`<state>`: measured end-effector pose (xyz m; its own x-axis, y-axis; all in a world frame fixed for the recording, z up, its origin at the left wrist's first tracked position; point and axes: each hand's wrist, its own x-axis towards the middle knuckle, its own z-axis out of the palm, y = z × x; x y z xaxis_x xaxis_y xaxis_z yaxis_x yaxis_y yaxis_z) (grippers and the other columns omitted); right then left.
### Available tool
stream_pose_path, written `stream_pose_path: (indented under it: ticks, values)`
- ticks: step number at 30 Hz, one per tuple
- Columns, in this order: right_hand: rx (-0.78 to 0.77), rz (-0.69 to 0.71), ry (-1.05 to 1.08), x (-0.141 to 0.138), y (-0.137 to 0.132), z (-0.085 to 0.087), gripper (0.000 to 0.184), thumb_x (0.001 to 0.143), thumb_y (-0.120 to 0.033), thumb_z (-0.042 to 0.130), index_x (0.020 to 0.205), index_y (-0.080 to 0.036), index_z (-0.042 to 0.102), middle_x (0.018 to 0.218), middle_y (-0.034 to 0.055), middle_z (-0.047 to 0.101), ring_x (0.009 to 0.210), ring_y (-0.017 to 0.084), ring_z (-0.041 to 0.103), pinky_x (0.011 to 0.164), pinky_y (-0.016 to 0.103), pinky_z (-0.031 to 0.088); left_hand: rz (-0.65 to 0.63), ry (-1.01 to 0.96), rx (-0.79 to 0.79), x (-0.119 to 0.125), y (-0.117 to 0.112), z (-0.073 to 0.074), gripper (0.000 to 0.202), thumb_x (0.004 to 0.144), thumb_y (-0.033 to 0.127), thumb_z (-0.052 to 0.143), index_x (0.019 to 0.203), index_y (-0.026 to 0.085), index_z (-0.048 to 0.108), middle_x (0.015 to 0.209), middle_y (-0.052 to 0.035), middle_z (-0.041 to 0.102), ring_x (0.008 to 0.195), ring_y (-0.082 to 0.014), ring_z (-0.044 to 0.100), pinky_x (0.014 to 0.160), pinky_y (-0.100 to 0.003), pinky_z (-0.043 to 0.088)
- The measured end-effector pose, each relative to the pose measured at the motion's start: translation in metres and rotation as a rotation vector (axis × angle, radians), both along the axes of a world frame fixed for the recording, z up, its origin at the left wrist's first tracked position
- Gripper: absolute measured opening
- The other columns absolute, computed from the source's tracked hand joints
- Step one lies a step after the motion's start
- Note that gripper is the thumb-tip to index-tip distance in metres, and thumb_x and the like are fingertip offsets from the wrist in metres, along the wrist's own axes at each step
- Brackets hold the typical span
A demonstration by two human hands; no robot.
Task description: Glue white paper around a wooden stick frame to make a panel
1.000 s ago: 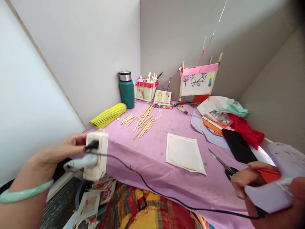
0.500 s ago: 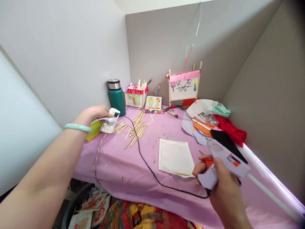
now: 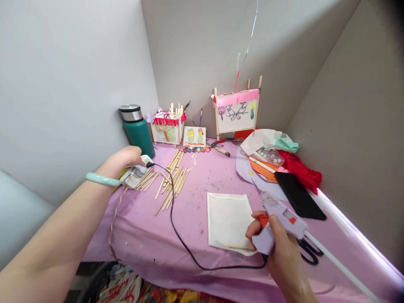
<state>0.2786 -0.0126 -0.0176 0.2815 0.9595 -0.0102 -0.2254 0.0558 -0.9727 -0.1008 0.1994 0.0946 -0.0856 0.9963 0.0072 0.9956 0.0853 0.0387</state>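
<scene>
My left hand [image 3: 130,156], with a pale green bangle at the wrist, is closed on the upper end of a white power strip [image 3: 134,176] at the table's left side. Its fingertips lie beside a black plug [image 3: 150,164], whose cord runs across the cloth. My right hand [image 3: 280,246] grips a lilac hot glue gun [image 3: 282,214], fingers at its red trigger. A long white glue stick [image 3: 337,261] sticks out of its back. Under the nozzle side lies a white fabric-like panel [image 3: 229,221] with a wooden stick on its near edge.
Bamboo sticks [image 3: 175,185] lie spread beside the strip. Behind stand a green bottle [image 3: 139,134], a decorated box [image 3: 166,130] and a picture frame [image 3: 237,113]. At right are a black phone [image 3: 299,195], red cloth [image 3: 303,170] and scissors [image 3: 311,251].
The power strip has been lowered toward the table, and my left hand has shifted to its upper end. The view has turned slightly; my right hand still holds the glue gun, showing the scissors behind it.
</scene>
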Motion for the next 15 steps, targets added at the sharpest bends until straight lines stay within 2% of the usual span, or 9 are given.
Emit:
stream_pose_path:
  ticks: [3,6,8,12,15]
  values:
    - [-0.002,-0.026,-0.010,0.000,-0.002,-0.001,0.038,0.086,-0.054,0.049,0.091,-0.017,0.055,0.056,0.0002,0.061,0.040,0.013,0.051,0.041,0.023,0.039,0.046,0.073,-0.088,-0.003,-0.002,0.001,0.029,0.063,0.030,0.077,0.065,0.003,0.067,0.062,-0.0095,0.063,0.073,-0.0202,0.058,0.070,-0.029,0.043]
    - [0.003,-0.029,-0.027,0.000,-0.008,0.000,0.039,0.084,-0.056,0.051,0.092,-0.018,0.055,0.055,-0.0001,0.061,0.038,0.013,0.049,0.039,0.023,0.037,0.087,0.105,-0.068,-0.005,-0.007,-0.001,0.033,0.069,0.037,0.072,0.081,0.006,0.071,0.084,-0.0141,0.069,0.083,-0.0233,0.060,0.073,-0.029,0.044]
    - [-0.007,-0.007,-0.049,0.002,-0.016,0.003,0.040,0.083,-0.057,0.052,0.093,-0.018,0.055,0.056,0.0000,0.062,0.040,0.014,0.050,0.039,0.024,0.037,0.109,0.104,-0.032,-0.005,-0.012,-0.003,0.032,0.074,0.038,0.066,0.089,0.010,0.072,0.096,-0.0140,0.069,0.088,-0.0241,0.061,0.075,-0.029,0.044]
    - [-0.024,-0.005,-0.107,0.010,-0.031,0.008,0.041,0.083,-0.057,0.052,0.096,-0.018,0.055,0.060,0.0013,0.064,0.044,0.015,0.053,0.042,0.026,0.040,0.146,0.079,0.033,-0.002,-0.027,0.001,0.033,0.082,0.038,0.055,0.096,0.013,0.071,0.101,-0.0148,0.068,0.090,-0.0252,0.062,0.074,-0.030,0.045]
    - [-0.012,-0.008,-0.111,0.014,-0.037,0.006,0.042,0.084,-0.058,0.051,0.096,-0.018,0.054,0.060,0.0015,0.064,0.043,0.015,0.054,0.042,0.026,0.041,0.145,0.071,0.096,0.002,-0.050,0.006,0.039,0.087,0.041,0.046,0.104,0.015,0.069,0.107,-0.0141,0.067,0.093,-0.0254,0.060,0.075,-0.032,0.045]
